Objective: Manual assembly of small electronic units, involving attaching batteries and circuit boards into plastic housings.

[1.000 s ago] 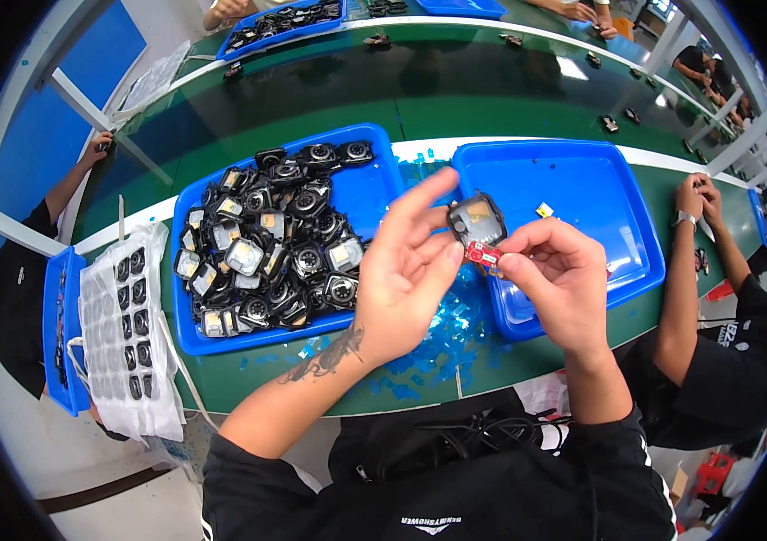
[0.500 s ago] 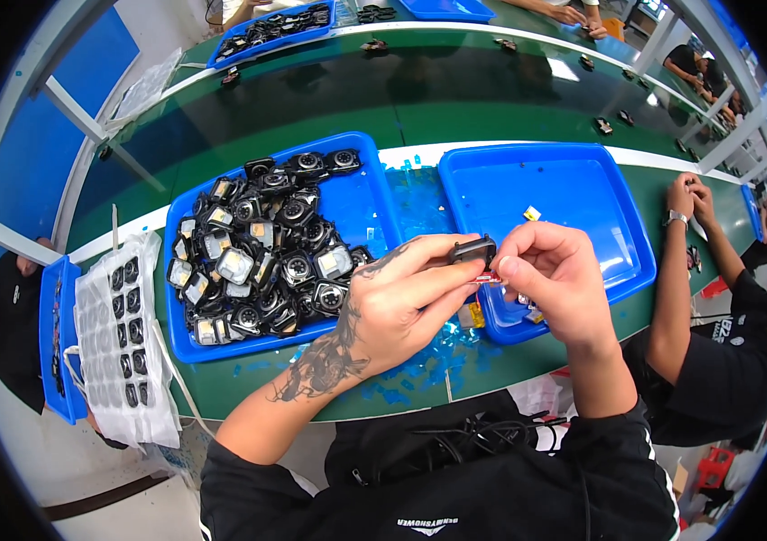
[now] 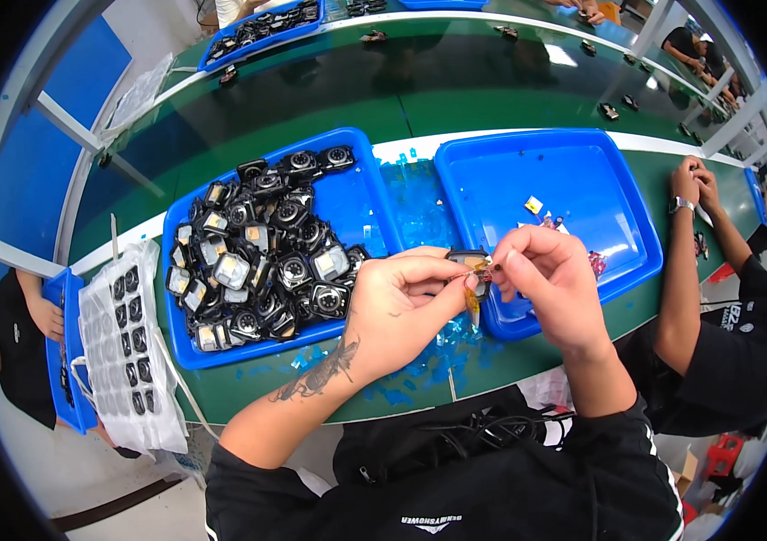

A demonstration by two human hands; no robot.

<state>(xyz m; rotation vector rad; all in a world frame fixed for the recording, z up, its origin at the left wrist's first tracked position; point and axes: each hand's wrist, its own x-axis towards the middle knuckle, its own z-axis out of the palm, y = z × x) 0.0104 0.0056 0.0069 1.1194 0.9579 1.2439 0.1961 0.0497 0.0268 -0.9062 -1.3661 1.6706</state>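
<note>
Over the gap between two blue trays, my left hand (image 3: pixel 406 302) grips a dark smartwatch housing (image 3: pixel 466 256) between thumb and fingers. A small yellow flex strip (image 3: pixel 473 307) hangs below its thumb. My right hand (image 3: pixel 559 284) is closed in a pinch at the housing's right side, by some tiny reddish parts; what exactly its fingertips hold is too small to make out. The left blue tray (image 3: pixel 390 221) carries a heap of black smartwatch housings (image 3: pixel 261 239), some face up, some with sensor backs showing. In the right blue tray (image 3: pixel 573 167) lie a few small yellow and red parts.
Blue film scraps (image 3: pixel 415 203) litter the green bench between and before the trays. A white blister tray (image 3: pixel 135 334) with watch parts stands at the left. Beyond runs a green conveyor belt (image 3: pixel 311 81) with scattered pieces. A co-worker's arms (image 3: pixel 683 261) are close on the right.
The housing has been turned in my left hand, so its inside and the yellow strip now show. Small red parts now lie in the right tray. A person's hand has appeared at the far-left tray.
</note>
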